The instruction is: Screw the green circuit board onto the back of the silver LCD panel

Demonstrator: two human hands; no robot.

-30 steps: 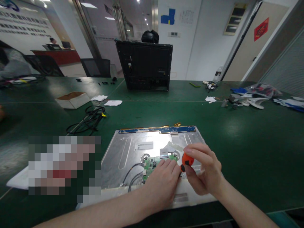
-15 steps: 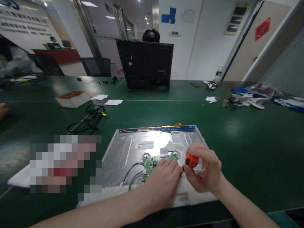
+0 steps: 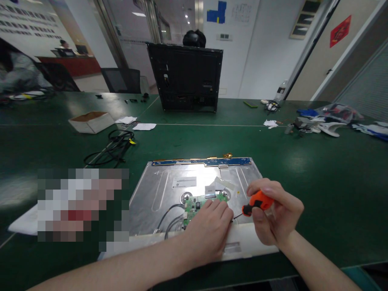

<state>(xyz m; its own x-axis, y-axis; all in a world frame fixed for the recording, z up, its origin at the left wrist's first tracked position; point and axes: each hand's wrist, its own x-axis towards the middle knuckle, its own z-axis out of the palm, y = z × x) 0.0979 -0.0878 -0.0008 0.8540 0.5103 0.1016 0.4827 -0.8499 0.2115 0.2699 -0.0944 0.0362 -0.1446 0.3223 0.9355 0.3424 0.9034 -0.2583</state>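
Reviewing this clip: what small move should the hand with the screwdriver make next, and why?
Probably stand the orange-handled screwdriver more upright and seat its tip on the small green circuit board. The right hand holds it tilted, tip close by the left hand, which rests on that board atop the silver metal panel.

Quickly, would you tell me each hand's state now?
Left hand: open, resting on the small green circuit board.
Right hand: closed around the orange-handled screwdriver.

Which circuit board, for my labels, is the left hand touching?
The small green board under the left hand; the blue strip lies along the far edge.
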